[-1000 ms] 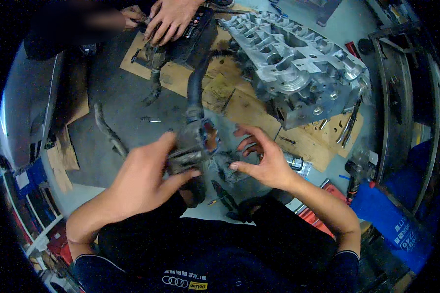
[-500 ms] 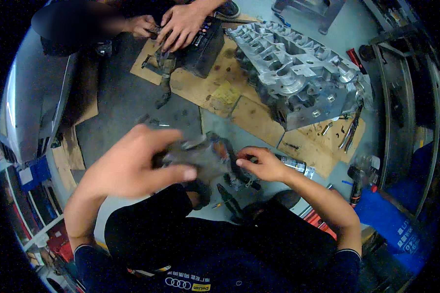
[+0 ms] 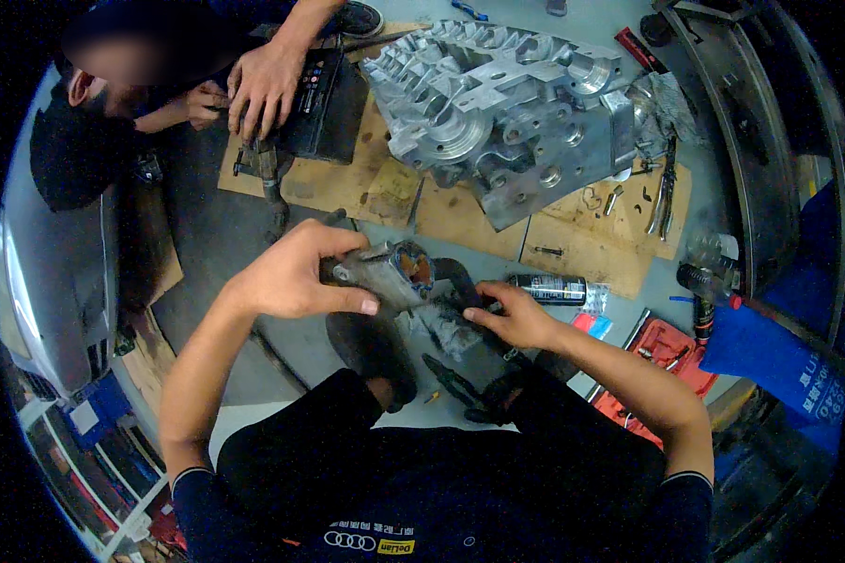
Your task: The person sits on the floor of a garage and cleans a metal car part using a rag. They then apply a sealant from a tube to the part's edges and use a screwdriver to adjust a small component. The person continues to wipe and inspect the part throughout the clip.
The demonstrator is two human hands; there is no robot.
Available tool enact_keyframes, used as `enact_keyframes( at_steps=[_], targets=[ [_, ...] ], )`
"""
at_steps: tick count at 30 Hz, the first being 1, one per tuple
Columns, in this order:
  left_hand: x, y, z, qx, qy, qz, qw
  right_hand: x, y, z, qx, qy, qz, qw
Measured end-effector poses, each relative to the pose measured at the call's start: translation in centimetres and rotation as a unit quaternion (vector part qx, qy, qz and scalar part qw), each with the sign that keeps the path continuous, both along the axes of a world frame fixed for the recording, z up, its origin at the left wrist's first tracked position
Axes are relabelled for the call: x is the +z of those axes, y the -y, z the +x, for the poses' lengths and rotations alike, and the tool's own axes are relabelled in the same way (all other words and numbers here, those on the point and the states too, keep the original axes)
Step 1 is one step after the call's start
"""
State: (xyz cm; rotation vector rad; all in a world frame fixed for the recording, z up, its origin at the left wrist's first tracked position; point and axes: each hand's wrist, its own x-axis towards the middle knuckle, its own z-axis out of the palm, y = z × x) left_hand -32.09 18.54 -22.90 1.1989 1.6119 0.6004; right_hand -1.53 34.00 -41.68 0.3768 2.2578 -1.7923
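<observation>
My left hand (image 3: 300,272) grips a dirty grey metal housing (image 3: 376,274) between thumb and fingers. Its rusty orange-brown opening faces right. My right hand (image 3: 512,314) is closed, thumb against fingers, just right of the housing; whatever it pinches is hidden. Below these fingertips runs a dark curved shape I cannot make out. Crumpled greyish sheeting (image 3: 449,330) lies beneath the housing. Lower down, between my feet, is a black plier-like tool (image 3: 453,377).
A large silver engine casting (image 3: 507,103) stands on cardboard (image 3: 460,220). At upper left, a co-worker's hands (image 3: 265,89) work beside a black battery (image 3: 321,113). Right of me are a black spray can (image 3: 549,289), a red tool case (image 3: 671,352) and a plastic bottle (image 3: 709,263).
My view has shifted, and the engine casting sits farther left and nearer. The housing has turned upward and is steadier in my left hand. My right hand has moved slightly right.
</observation>
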Motion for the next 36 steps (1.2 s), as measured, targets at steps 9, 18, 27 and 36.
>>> enact_keyframes(
  at_steps=[9, 18, 27, 36],
  targets=[
    [1.4, -1.6, 2.1, 0.073, -0.088, -0.062, 0.992, -1.2, -0.3, -2.0, 0.010, 0.078, -0.005, 0.997],
    [0.9, -3.8, 3.4, 0.062, -0.163, -0.048, 0.983, -3.9, 0.9, -4.2, -0.001, 0.052, 0.004, 0.999],
    [0.5, -5.2, 3.3, 0.039, -0.158, -0.058, 0.985, -3.3, -0.4, -4.4, 0.013, 0.111, -0.018, 0.994],
    [-0.7, -5.2, 3.4, 0.026, -0.188, 0.000, 0.982, -4.6, -0.3, -3.8, -0.019, 0.064, -0.026, 0.997]
  ],
)
